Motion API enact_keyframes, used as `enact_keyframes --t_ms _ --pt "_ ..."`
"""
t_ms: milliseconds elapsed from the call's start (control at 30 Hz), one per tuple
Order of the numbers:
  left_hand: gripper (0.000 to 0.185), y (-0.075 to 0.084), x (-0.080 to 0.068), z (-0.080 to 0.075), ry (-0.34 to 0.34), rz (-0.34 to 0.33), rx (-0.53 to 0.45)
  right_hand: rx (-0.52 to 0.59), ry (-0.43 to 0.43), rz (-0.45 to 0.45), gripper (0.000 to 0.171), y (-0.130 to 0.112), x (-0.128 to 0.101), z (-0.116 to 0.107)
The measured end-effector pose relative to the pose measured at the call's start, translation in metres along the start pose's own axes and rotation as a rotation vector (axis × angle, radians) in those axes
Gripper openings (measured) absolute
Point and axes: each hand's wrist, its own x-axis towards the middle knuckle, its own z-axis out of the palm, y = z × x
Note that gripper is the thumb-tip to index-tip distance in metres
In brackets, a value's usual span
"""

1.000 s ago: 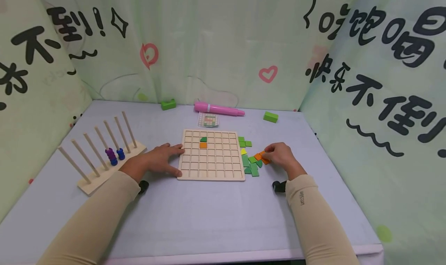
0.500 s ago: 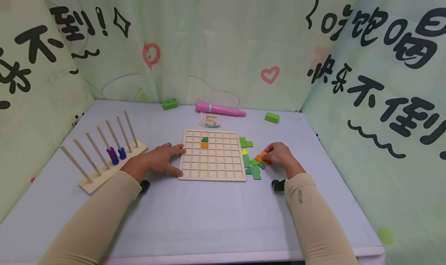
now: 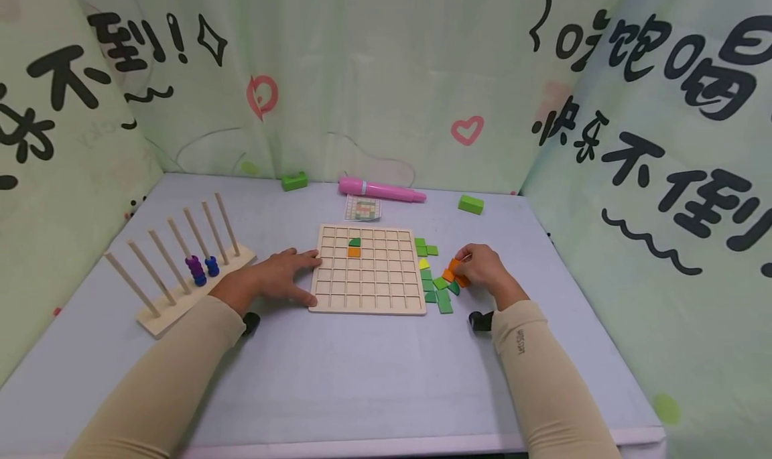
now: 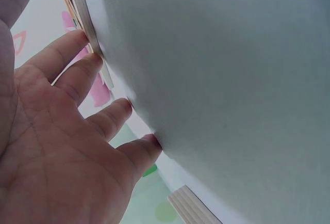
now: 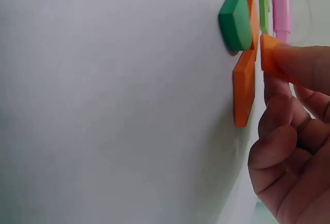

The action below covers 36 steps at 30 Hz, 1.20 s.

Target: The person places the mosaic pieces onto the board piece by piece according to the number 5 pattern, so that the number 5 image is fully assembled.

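A square wooden grid board [image 3: 369, 278] lies mid-table, with a dark green tile [image 3: 354, 242] and an orange tile [image 3: 354, 252] in its cells. My left hand [image 3: 274, 276] rests at the board's left edge, fingers spread and thumb at the near corner; in the left wrist view its fingertips [image 4: 93, 59] meet the wooden side. Right of the board, my right hand [image 3: 482, 268] pinches an orange tile [image 5: 269, 56] between thumb and fingers. Just below it lie another orange tile [image 5: 243, 90] and a dark green tile with a rounded side [image 5: 235, 20].
Several green tiles [image 3: 443, 301] and a yellow one [image 3: 423, 263] lie along the board's right side. A wooden peg rack [image 3: 158, 321] with beads stands left. Behind are a pattern card [image 3: 363, 208], a pink marker [image 3: 382, 190] and green blocks [image 3: 471, 204].
The right hand has stayed over the orange tiles, its fingers shifting slightly upward. The left hand keeps its place at the board. The head view has shifted a little.
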Motion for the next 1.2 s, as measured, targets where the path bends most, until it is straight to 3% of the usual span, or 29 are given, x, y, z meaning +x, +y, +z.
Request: enact_keyframes --t_ms 200,367,733,1200 --pt "0.101 -0.002 0.001 0.001 0.007 0.004 0.012 0.144 -0.025 0.025 0.028 -0.005 0.002 0.001" --pt "0.101 -0.002 0.001 0.001 0.013 0.005 0.014 0.198 -0.061 -0.004 0.028 -0.015 0.003 0.005" --pt "0.1 -0.001 0.001 0.001 0.011 0.009 0.016 0.249 -0.114 -0.148 0.022 -0.056 0.0 0.031" --pt "0.099 -0.002 0.001 0.002 0.009 0.006 0.012 0.189 -0.144 -0.306 0.013 -0.109 -0.003 0.068"
